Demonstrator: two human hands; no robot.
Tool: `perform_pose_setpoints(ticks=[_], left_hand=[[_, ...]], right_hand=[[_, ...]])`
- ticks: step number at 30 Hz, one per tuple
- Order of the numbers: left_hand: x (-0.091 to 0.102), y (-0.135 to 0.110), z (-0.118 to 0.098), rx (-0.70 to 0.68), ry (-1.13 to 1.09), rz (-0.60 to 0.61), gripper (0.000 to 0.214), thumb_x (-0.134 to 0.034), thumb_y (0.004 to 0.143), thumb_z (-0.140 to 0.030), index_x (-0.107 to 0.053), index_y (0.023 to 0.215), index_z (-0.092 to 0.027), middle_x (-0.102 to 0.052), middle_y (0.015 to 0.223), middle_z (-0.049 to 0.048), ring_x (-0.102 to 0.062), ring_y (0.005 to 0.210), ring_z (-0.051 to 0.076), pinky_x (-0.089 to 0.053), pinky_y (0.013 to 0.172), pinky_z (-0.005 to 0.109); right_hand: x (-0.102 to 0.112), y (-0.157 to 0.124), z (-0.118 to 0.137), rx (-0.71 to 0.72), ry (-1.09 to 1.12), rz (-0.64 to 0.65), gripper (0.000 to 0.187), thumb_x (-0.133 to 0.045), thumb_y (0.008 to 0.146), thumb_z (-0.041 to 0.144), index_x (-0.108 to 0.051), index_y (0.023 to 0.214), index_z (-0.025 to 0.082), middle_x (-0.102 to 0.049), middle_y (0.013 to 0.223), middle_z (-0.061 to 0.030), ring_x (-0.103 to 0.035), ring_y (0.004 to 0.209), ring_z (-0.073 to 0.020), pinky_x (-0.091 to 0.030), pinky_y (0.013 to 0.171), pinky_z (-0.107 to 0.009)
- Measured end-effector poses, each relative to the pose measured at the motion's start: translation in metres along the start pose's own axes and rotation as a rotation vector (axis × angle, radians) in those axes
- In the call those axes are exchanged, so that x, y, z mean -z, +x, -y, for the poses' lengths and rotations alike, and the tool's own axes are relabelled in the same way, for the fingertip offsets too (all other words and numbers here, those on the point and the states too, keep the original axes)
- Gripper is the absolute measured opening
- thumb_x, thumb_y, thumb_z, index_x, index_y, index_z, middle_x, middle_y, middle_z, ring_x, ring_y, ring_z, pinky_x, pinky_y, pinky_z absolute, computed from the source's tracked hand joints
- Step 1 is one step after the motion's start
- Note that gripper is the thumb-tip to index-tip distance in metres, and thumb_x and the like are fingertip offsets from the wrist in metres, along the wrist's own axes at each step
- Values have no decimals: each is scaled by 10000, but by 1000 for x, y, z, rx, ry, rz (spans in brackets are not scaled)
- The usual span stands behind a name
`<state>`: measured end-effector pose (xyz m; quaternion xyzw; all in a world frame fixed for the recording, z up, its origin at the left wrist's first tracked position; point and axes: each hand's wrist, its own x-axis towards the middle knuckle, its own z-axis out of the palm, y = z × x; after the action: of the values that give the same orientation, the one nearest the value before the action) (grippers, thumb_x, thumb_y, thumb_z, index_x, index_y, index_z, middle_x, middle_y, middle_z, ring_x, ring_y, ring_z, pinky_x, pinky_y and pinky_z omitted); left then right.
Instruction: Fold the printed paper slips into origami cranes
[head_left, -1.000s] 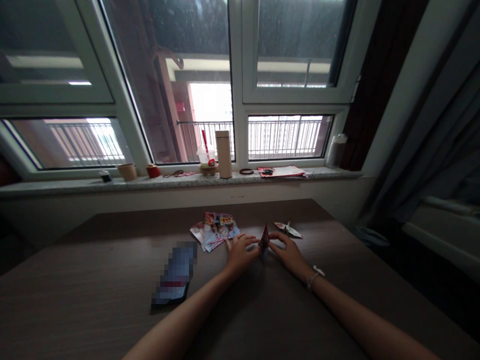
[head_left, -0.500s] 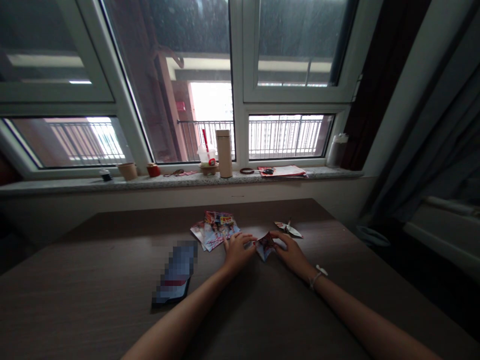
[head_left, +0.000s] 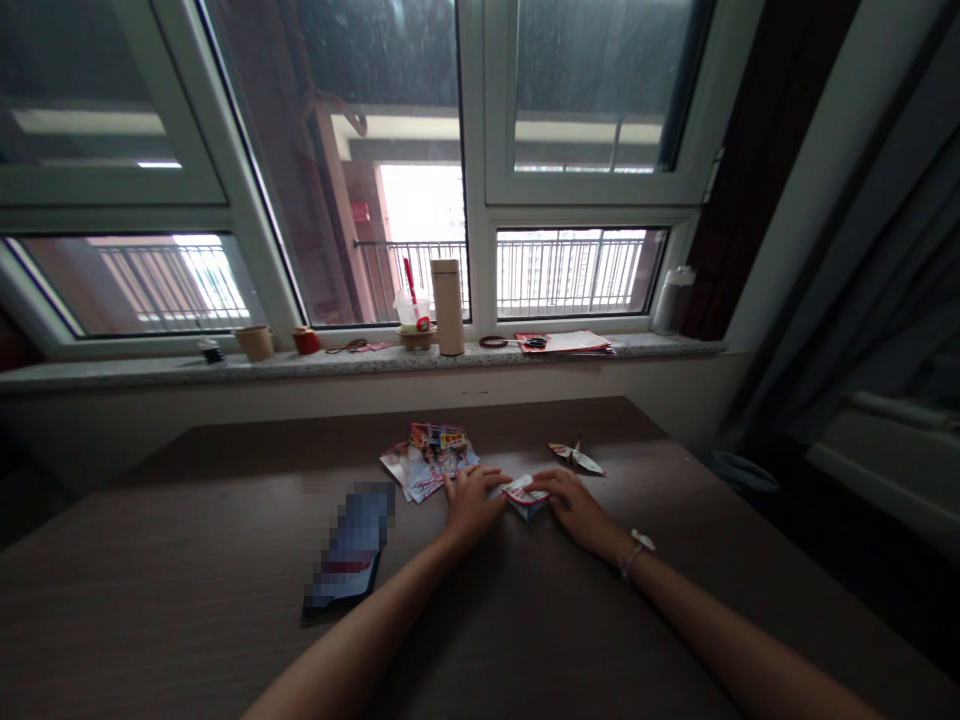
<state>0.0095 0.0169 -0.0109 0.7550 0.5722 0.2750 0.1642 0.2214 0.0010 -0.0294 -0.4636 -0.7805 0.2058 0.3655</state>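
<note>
Between my hands, on the dark table (head_left: 187, 560), lies a small piece of folded printed paper (head_left: 528, 500), its upper side now white with red print and some blue at the near edge. My left hand (head_left: 475, 502) grips its left corner, fingers curled. On the other side my right hand (head_left: 576, 505) holds the right edge, fingertips lying over the top. Just beyond the right hand rests a folded paper crane (head_left: 576, 457). A pile of colourful printed paper sheets (head_left: 431, 465) lies past my left hand.
A phone (head_left: 349, 550) with a blurred-out screen lies left of my left forearm. Along the windowsill (head_left: 360, 362) stand a beige thermos (head_left: 448, 308), a plastic cup with a red straw (head_left: 413, 310), a paper cup (head_left: 255, 343), papers with scissors (head_left: 566, 343) and a clear bottle (head_left: 673, 300).
The paper's raised dark flap has come down, and a white and red face now shows on top. My right fingers have moved slightly left over it; the left hand has barely shifted.
</note>
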Motion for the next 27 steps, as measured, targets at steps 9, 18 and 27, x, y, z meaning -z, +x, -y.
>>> perform_pose_setpoints(ticks=[9, 18, 27], left_hand=[[2, -4, -4, -22, 50, 33, 219, -643, 812, -403, -749, 992, -337, -627, 1283, 19, -415, 1286, 301, -15, 1135, 642], [2, -4, -2, -51, 93, 80, 319, -718, 743, -444, -733, 1043, -336, -597, 1319, 37, -393, 1292, 330, -18, 1123, 659], [1, -4, -2, -41, 91, 79, 405, -716, 734, -437, -702, 1123, -323, -589, 1325, 57, -391, 1301, 342, -10, 1121, 667]], right_hand=[[-1, -1, 2, -16, -38, 22, 536, -462, 741, 17, -735, 1059, 352, -594, 1219, -44, -487, 1189, -241, -329, 1083, -481], [-4, -2, 1, -29, -73, 13, 364, -575, 790, 136, -746, 1029, 352, -588, 1233, -43, -491, 1201, -249, -320, 1092, -467], [-7, -1, 3, -47, -102, -26, 152, -684, 817, 357, -769, 940, 329, -610, 1190, -58, -507, 1171, -266, -357, 1051, -457]])
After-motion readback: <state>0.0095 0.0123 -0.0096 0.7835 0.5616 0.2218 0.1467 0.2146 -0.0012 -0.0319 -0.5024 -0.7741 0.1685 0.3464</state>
